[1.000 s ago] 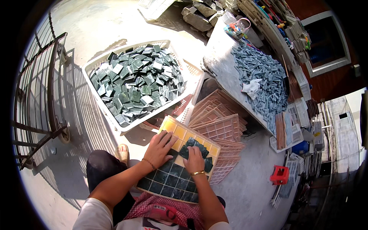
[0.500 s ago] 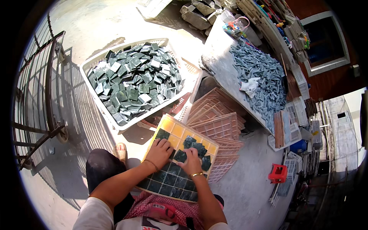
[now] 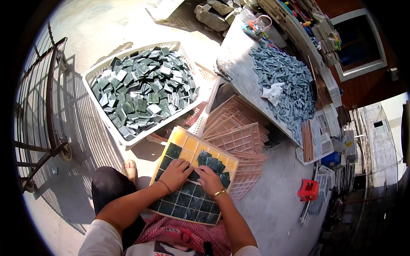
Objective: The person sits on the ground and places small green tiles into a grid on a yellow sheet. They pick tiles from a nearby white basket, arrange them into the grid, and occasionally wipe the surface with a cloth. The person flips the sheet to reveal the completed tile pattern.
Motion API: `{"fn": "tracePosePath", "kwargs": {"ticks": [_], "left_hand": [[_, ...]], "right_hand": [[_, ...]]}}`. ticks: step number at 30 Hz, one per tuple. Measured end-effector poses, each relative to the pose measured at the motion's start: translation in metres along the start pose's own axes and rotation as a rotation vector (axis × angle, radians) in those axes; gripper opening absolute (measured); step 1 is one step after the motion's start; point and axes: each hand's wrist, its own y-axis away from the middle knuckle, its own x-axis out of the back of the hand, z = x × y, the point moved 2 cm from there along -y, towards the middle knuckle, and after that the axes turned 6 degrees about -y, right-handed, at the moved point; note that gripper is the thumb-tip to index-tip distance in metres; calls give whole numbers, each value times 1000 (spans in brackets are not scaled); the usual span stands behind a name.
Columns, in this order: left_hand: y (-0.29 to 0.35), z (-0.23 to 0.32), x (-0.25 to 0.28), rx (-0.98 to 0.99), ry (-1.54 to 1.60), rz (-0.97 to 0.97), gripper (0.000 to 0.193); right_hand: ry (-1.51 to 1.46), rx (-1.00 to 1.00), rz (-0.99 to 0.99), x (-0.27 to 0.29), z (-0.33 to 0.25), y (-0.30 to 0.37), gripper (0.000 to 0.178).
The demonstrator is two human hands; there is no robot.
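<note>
Across my lap lies a square yellow gridded tray [image 3: 190, 145], its lower rows filled with dark green stone tiles [image 3: 183, 199]. My left hand [image 3: 174, 175] rests over the middle rows, fingers bent and close together. My right hand [image 3: 209, 181] meets it from the right, its fingertips touching the same spot. Between them is a dark green tile [image 3: 194, 176], mostly covered by the fingers of both hands. Several loose tiles [image 3: 210, 161] lie overlapping on the tray's upper right part, just beyond my right hand. Some yellow squares at the far edge show bare.
A white crate [image 3: 124, 145] heaped with green tiles stands far left. Beside the tray are stacked reddish gridded trays [image 3: 243, 138]. A slab table [image 3: 232, 55] bears a pile of narrow grey pieces [image 3: 286, 81]. A metal rack [image 3: 51, 94] stands left, a red stool [image 3: 308, 190] right.
My right hand has moved slightly left with the tile, and its fingertips now meet my left hand. The left hand has shifted a little with the tray. The whole view has shifted slightly.
</note>
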Motion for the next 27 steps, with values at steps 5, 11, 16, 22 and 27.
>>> {"fn": "tracePosePath", "kwargs": {"ticks": [5,11,16,22,27], "left_hand": [[-5,4,-6,-7,6,-6,48],[-8,8,-12,-37,-20,-79,51],[-11,11,-6,-2,-121,-155,51],[-12,11,-3,22,-203,-132,52],[-11,14,-11,-49,-91,-23,46]], "right_hand": [[-108,-186,-76,18,4,-15,42],[182,-146,17,18,16,-42,37],[76,-276,199,48,11,-79,47],[222,-204,121,49,20,-60,59],[223,-292,81,17,26,-43,56]]}}
